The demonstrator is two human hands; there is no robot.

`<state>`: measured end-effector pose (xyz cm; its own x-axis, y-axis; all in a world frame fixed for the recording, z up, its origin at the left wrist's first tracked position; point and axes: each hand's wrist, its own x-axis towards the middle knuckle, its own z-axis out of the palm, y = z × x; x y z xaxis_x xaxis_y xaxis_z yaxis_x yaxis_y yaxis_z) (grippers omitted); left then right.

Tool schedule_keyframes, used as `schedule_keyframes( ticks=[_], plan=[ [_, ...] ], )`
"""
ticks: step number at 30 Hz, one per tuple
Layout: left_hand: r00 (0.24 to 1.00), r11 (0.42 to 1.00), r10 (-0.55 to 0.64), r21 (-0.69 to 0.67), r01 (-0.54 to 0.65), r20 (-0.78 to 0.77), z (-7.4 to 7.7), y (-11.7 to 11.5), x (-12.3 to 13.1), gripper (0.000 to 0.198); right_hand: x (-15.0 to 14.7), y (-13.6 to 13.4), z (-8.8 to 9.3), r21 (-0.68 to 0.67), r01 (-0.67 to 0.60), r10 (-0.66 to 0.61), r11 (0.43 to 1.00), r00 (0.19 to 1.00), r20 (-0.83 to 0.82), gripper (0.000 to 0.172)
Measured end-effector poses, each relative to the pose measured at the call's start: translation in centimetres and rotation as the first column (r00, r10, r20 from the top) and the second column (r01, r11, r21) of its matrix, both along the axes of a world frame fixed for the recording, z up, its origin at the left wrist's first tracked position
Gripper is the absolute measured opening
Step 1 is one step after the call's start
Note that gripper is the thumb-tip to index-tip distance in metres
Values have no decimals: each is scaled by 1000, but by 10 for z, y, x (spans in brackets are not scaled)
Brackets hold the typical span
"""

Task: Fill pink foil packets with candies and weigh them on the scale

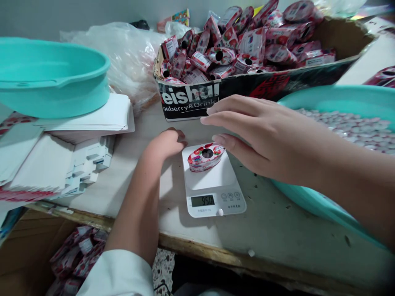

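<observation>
A white kitchen scale (212, 181) lies on the table in the middle of the head view, with figures lit on its small display. On its platform rests one oval candy packet (200, 161), red and pink, with a dark round hole in the top. My right hand (259, 131) hovers over the scale's right side, fingers stretched out and holding nothing visible; a fingertip overlaps the packet's right end, and I cannot tell if it touches. Left of the scale, near its back corner, my left hand (168, 142) is curled closed; anything inside it is hidden.
Behind stands a black carton (188, 100) heaped with similar packets. A turquoise basin of small pale candies (364, 127) is at right. Another turquoise basin (89, 92) sits on stacked white card (120, 111) at left. More packets (78, 255) fill a box below the table edge.
</observation>
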<state>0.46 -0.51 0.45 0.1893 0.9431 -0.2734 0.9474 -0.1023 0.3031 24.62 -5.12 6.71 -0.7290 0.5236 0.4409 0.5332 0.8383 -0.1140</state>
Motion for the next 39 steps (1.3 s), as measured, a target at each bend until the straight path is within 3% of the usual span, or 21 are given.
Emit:
schedule_keyframes(
  ticks=[9,13,15,17,21,24,27,29,33,36,39],
  plan=[
    [997,997,72,35,-72,0,6,0,-3,38,1,2,-6,-98,-16,25,995,995,92,41],
    [998,996,62,65,-64,25,6,-1,-4,39,-5,4,-21,-261,34,24,965,976,215,67],
    [998,995,53,78,-55,33,5,0,-5,40,-11,4,-29,-393,94,21,915,960,279,70],
    [999,994,38,98,-41,35,3,1,-5,41,-16,4,-33,-502,143,18,853,953,302,57],
    [998,992,16,125,-23,57,6,2,-6,39,-18,5,-19,-626,161,-90,763,985,145,36],
    [997,996,25,88,-31,68,10,2,-7,39,2,12,12,-733,38,-242,680,954,-175,38],
    [998,995,42,91,-46,41,10,2,-9,43,45,27,42,-763,-208,-322,612,816,-480,59],
    [999,994,42,102,-44,28,7,4,-11,46,81,36,51,-796,-221,-389,563,779,-491,62],
    [999,997,26,71,-28,35,-3,10,-15,50,134,42,38,-892,-184,-545,414,735,-404,70],
    [998,997,5,71,-10,67,-10,13,-18,51,143,42,25,-940,-190,-570,282,755,-323,80],
    [997,998,-6,58,2,77,-14,14,-18,51,138,43,21,-935,-237,-587,265,729,-351,75]
  ],
)
